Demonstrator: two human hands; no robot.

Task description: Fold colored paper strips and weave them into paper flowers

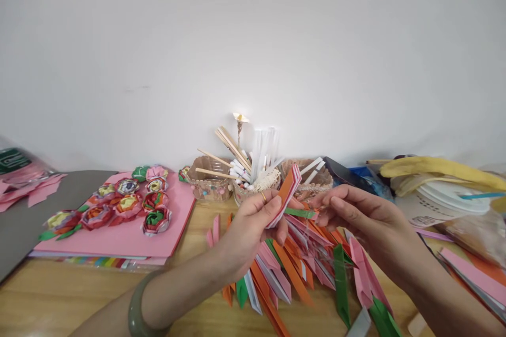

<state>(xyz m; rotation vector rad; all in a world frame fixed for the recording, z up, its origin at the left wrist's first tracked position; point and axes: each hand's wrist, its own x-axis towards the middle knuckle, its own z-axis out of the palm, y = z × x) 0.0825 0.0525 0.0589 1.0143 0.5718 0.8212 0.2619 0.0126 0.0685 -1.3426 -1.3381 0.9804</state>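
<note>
My left hand (263, 213), with a ring and a green bangle, grips a stack of folded paper strips (290, 189) in orange, pink and white between thumb and fingers. To its right, my right hand (351, 210) is closed, thumb against fingertips; what it pinches, if anything, is too small to make out. A green folded strip (299, 212) with a pink end lies between the two hands, close to the right fingertips. Below both hands, a loose pile of folded paper strips (294, 268) in orange, pink, green and pale purple spreads over the wooden table (221, 284).
Several folded paper flowers (128, 205) sit on pink paper sheets (118, 245) at left. Behind the hands stand a decorated basket (209, 179), sticks, white tubes (264, 152) and a wall. A banana peel (438, 168) lies over a lidded cup (443, 200) at right.
</note>
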